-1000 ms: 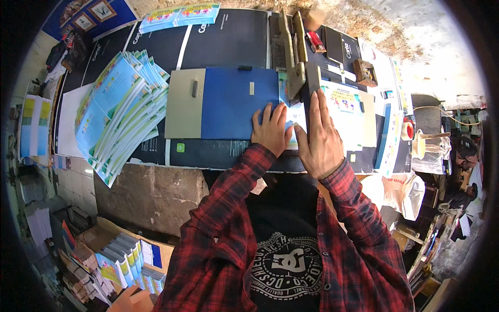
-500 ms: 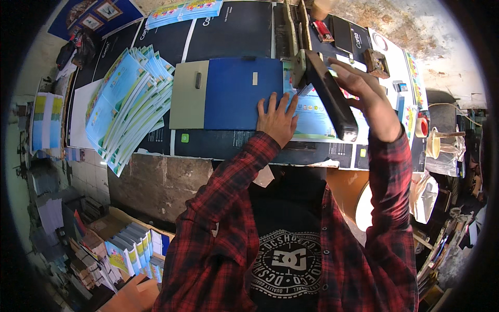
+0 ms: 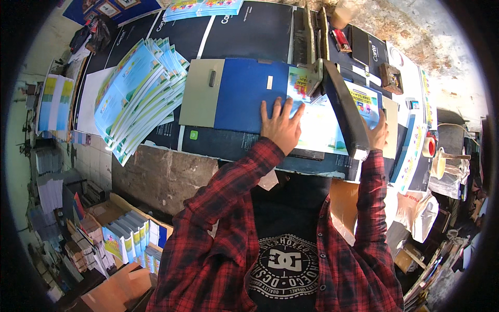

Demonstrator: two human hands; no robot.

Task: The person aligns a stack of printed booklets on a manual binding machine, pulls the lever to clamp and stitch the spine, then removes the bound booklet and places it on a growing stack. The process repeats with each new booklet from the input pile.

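My left hand lies flat with fingers spread, across the right edge of a blue board and the left part of a printed sheet. The sheet passes beneath a long dark lever arm with a grey metal end, which looks like a large stapler. Just right of the lever, my right hand is at the sheet's right side, fingers stretched out and partly hidden by the lever. A grey-green panel with a small dark handle adjoins the blue board.
A fanned pile of printed sheets lies on the left of the dark table covering. More prints sit at the far edge. A red tape roll is at the right; a box of booklets stands below left.
My right hand has come down and nearer from above the lever to the sheet's right side. My left hand stays flat on the board and sheet. The whole view has shifted slightly.
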